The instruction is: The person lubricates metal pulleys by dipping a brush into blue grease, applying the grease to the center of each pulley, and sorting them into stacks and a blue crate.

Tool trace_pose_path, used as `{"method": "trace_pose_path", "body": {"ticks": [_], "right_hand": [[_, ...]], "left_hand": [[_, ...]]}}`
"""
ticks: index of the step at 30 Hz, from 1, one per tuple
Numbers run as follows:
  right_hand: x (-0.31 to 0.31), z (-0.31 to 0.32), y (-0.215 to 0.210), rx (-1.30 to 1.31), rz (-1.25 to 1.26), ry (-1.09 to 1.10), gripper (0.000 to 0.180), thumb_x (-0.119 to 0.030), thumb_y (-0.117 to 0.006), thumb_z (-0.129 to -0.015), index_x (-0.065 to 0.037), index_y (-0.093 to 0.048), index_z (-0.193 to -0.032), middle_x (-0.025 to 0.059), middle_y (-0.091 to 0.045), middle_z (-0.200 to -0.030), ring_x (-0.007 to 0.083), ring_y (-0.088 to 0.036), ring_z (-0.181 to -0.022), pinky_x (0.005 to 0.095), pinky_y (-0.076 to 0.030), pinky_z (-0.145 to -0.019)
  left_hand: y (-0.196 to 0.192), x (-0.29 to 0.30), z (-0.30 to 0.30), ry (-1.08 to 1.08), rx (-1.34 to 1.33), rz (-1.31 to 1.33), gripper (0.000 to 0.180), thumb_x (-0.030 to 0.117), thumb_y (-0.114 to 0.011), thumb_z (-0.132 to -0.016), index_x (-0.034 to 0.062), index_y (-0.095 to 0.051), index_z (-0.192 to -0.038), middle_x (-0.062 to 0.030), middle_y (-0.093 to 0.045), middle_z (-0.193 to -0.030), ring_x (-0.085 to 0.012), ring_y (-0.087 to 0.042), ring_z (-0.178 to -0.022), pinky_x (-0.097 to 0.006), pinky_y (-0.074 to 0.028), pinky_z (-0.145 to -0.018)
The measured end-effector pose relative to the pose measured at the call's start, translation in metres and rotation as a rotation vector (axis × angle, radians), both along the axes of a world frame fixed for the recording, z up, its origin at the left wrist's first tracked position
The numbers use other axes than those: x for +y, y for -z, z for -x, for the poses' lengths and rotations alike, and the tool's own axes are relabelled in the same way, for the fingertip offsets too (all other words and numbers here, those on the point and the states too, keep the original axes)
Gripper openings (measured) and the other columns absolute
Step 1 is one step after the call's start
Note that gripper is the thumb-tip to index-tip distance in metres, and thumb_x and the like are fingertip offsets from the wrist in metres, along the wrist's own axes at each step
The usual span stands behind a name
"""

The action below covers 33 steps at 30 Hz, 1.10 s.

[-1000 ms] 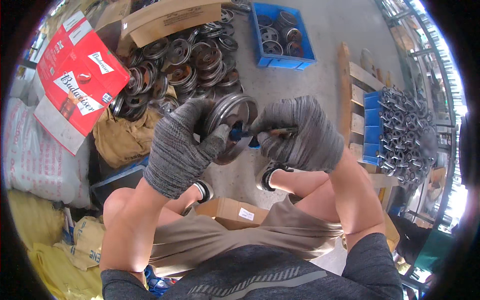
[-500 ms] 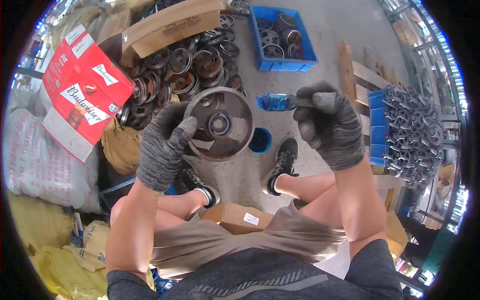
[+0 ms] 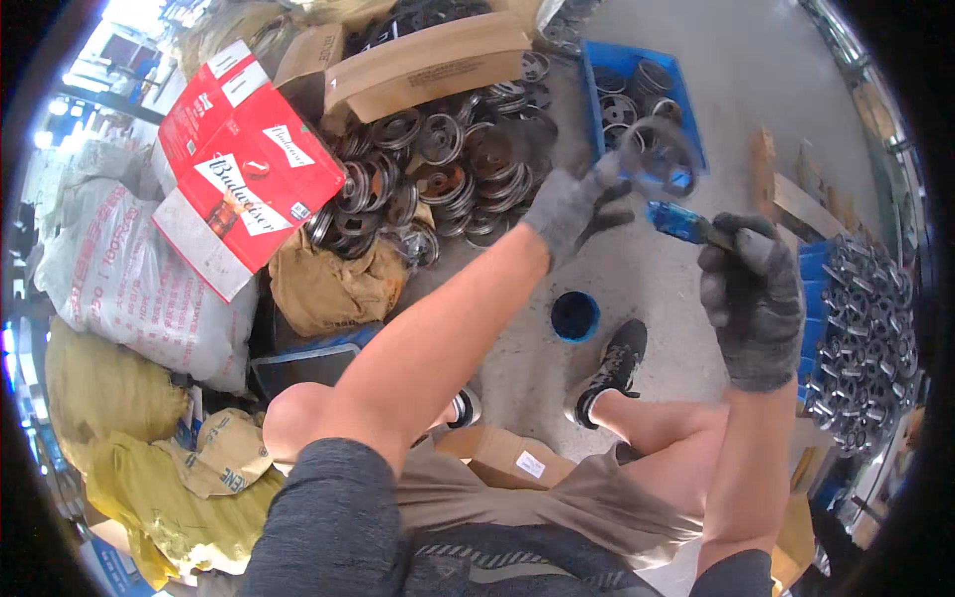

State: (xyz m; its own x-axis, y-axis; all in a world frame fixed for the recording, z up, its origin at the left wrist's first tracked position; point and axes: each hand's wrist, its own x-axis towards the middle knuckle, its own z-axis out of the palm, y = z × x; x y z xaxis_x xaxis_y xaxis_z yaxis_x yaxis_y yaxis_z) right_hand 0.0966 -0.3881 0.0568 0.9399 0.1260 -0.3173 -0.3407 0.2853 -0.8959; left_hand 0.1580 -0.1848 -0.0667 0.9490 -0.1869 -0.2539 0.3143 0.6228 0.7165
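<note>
My left hand (image 3: 577,211), in a grey knit glove, reaches far forward with its fingers apart. Just beyond its fingertips a round metal wheel (image 3: 661,157), smeared by motion, hangs over the near side of a blue plastic crate (image 3: 642,50). Whether the fingertips still touch its rim cannot be made out. Similar metal wheels lie inside the crate. In my right hand (image 3: 753,298), also gloved, is a paintbrush (image 3: 686,223), its bristles coated in wet blue and pointing left. A small round pot with a blue rim (image 3: 595,318) stands on the floor below.
Heaped metal wheels (image 3: 438,184) lie at the far left beside an open cardboard box (image 3: 428,75) and a red carton (image 3: 249,169). White and yellow sacks (image 3: 149,279) fill the left side. At right, a blue crate (image 3: 814,298) holds stacked metal parts, near a wooden pallet (image 3: 796,209).
My left hand has swung forward and right, carrying the wheel from in front of me to the blue crate. The view has shifted left. My right hand keeps the brush, now tilted.
</note>
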Motion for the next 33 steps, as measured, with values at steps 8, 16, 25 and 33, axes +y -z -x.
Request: {"method": "trace_pose_path", "body": {"ticks": [8, 16, 25, 33], "right_hand": [[-0.003, -0.01, -0.002, 0.045, 0.08, 0.046, 0.036, -0.03, -0.064, -0.088, -0.001, -0.063, -0.11, 0.0117, -0.069, -0.082, 0.0172, -0.064, -0.055, 0.0257, -0.047, -0.041], [0.021, -0.001, -0.004, 0.105, 0.02, -0.043, 0.031, -0.025, -0.065, -0.089, 0.002, -0.064, -0.104, 0.0154, -0.069, -0.081, 0.0193, -0.065, -0.055, 0.0275, -0.05, -0.044], [0.045, 0.0, -0.011, -0.045, -0.005, -0.191, 0.029, -0.022, -0.065, -0.093, 0.003, -0.066, -0.109, 0.0119, -0.071, -0.083, 0.0158, -0.066, -0.063, 0.0282, -0.054, -0.053], [0.085, 0.031, -0.001, -0.05, -0.095, -0.288, 0.028, -0.02, -0.062, -0.096, 0.002, -0.062, -0.113, 0.0123, -0.07, -0.087, 0.0189, -0.068, -0.065, 0.0299, -0.056, -0.054]], "left_hand": [[0.165, 0.163, -0.009, -0.317, 0.099, -1.744, 0.068, 0.046, -0.071, -0.074, 0.0045, -0.058, -0.127, -0.021, -0.064, -0.119, -0.0366, -0.061, -0.11, -0.044, -0.048, -0.094], [0.244, 0.315, 0.015, -0.188, 0.208, -2.021, 0.055, 0.025, -0.069, -0.08, 0.0073, -0.053, -0.13, -0.0249, -0.064, -0.118, -0.0404, -0.062, -0.11, -0.046, -0.05, -0.092], [0.098, 0.318, 0.011, 0.205, 0.264, -1.785, 0.056, 0.037, -0.064, -0.084, -0.0036, -0.059, -0.122, -0.0254, -0.068, -0.108, -0.0362, -0.067, -0.096, -0.044, -0.052, -0.082], [-0.098, 0.165, 0.115, -0.066, 0.103, -0.681, 0.049, 0.033, -0.073, -0.087, 0.0019, -0.06, -0.123, -0.007, -0.07, -0.101, -0.0159, -0.068, -0.089, -0.031, -0.058, -0.079]]}}
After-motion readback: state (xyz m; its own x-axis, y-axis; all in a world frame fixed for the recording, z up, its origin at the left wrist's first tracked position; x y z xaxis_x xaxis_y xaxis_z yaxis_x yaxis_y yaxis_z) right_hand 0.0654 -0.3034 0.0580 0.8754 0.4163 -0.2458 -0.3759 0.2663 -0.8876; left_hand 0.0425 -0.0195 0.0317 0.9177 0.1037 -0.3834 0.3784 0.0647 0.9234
